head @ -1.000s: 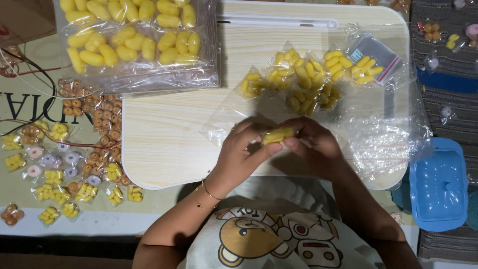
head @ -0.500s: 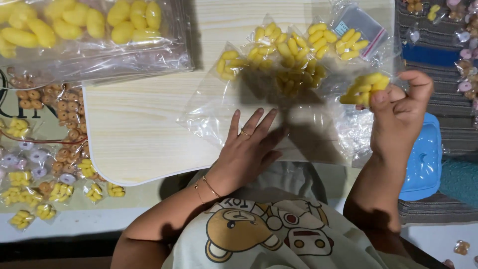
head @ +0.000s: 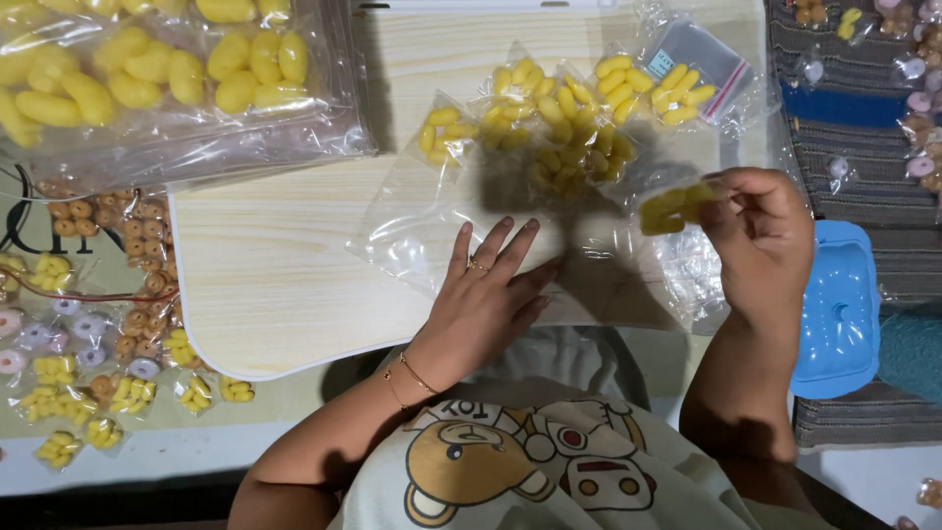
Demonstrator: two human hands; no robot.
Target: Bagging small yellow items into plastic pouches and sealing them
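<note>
My right hand (head: 760, 240) holds a small clear packet of yellow pieces (head: 675, 209) by its edge, lifted just above the right side of the pale wooden board (head: 285, 285). My left hand (head: 488, 299) lies flat, fingers spread, on a stack of empty clear bags (head: 422, 231) on the board. Several filled small packets of yellow pieces (head: 569, 118) are heaped beyond my hands. A large clear bag of loose yellow pieces (head: 157, 74) sits at the far left.
Small packets of brown, yellow and pink pieces (head: 98, 324) are spread on the table left of the board. A blue plastic lidded box (head: 839, 309) stands by my right forearm. More small packets (head: 908, 98) lie on striped cloth at the right.
A second ago both hands were together on a packet at the board's near edge. My right hand carried the packet out to the right; my left hand settled flat on the bags.
</note>
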